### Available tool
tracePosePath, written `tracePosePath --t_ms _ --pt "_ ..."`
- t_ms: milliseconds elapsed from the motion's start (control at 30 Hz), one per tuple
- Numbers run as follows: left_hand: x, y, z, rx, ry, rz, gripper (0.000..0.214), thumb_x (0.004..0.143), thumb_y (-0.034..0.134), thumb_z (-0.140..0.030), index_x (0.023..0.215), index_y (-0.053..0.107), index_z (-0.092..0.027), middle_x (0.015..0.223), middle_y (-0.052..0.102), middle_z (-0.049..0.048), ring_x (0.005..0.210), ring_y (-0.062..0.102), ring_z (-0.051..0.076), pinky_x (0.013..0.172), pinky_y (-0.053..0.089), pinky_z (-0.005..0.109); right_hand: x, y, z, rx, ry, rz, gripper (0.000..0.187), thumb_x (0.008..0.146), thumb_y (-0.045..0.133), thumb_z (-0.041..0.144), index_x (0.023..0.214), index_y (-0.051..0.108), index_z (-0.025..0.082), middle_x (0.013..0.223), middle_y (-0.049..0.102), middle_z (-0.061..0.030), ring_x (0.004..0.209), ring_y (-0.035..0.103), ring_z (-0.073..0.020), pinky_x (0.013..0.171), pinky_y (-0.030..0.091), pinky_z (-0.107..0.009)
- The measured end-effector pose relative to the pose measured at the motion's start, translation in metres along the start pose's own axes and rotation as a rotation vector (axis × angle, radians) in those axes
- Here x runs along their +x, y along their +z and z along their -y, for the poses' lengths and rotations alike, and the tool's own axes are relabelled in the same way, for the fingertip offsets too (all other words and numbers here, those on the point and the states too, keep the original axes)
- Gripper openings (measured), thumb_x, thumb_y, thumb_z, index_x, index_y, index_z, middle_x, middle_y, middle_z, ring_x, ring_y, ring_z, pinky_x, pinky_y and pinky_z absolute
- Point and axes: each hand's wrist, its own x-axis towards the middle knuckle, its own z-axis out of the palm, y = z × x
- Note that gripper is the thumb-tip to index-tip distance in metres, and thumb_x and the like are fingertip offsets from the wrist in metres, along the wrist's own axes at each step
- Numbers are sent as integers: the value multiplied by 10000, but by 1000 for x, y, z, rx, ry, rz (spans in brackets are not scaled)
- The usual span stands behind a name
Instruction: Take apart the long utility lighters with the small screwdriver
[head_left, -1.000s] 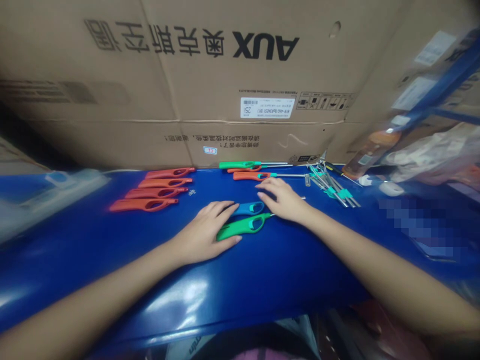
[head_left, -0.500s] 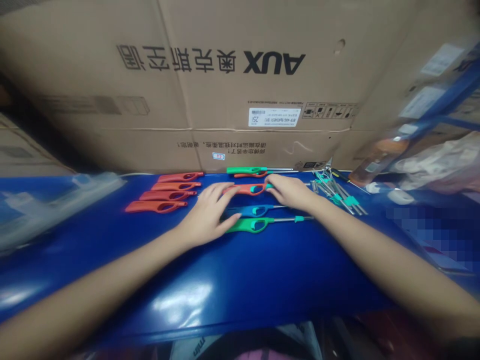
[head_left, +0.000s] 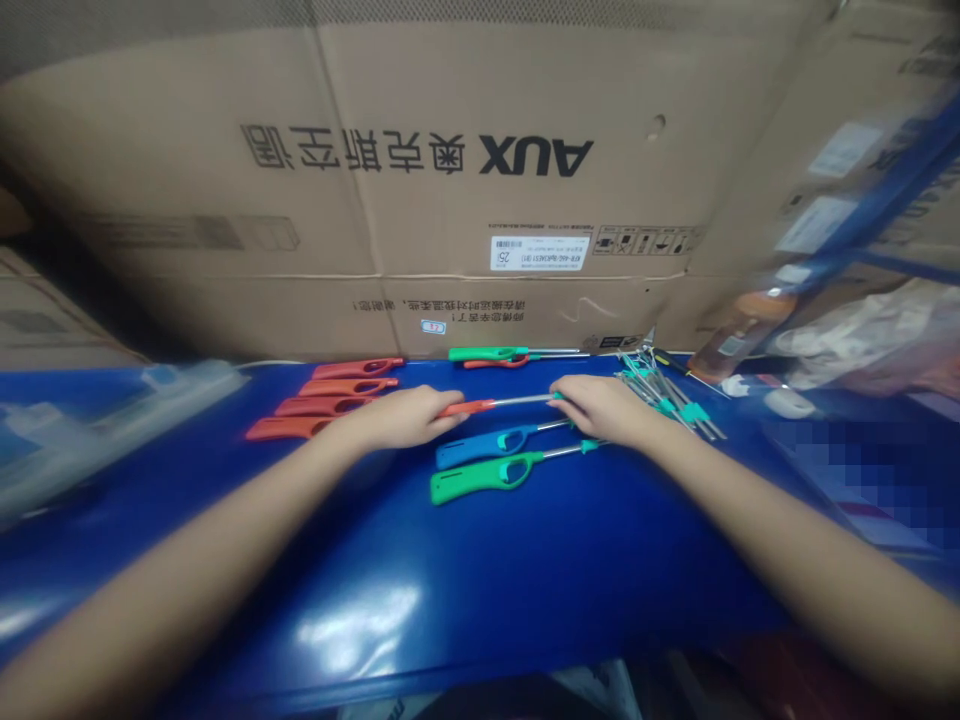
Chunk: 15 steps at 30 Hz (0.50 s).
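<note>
An orange long-necked gas lighter (head_left: 477, 406) lies across between my two hands. My left hand (head_left: 409, 416) is closed round its handle, most of which is covered. At the other end of its metal rod, my right hand (head_left: 596, 405) pinches the tip near a turquoise piece. Just below, a blue lighter (head_left: 472, 449) and a green lighter (head_left: 476, 479) lie side by side, rods pointing right. Behind my hands, another green lighter (head_left: 487, 354) rests against an orange one (head_left: 499, 363). Several orange lighter handles (head_left: 358, 369) without rods are lined up by my left hand.
Metal rods with turquoise pieces (head_left: 671, 393) are piled right of my right hand, beside a screwdriver (head_left: 667, 358). A bottle (head_left: 739, 335) and plastic bags (head_left: 877, 325) stand farther right. A big cardboard box (head_left: 435, 220) walls off the back of the blue table (head_left: 480, 580).
My left hand has closed round the orange lighter's handle. My right hand has slid right along the rod to its tip. The lighter appears turned and the view has tilted slightly.
</note>
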Motion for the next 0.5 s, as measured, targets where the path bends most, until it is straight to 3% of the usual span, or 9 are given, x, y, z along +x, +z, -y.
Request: tracePosePath --t_ms 267,500 --pt "12 15 -21 111 1 -24 340 1022 379 -493 1003 593 -229 757 659 46 626 617 211 559 367 275 16 15 15 90 -181 88 281 1030 460 335 1058 681 164 964 714 -113 893 625 -229 821 446 -353" --pt "18 29 -19 81 -9 -108 428 1014 388 -559 1182 564 -207 1041 675 84 895 673 253 710 496 321 37 15 1 178 -137 53 245 982 542 377 1073 680 197 1074 688 -95 1006 629 -229 887 490 -361"
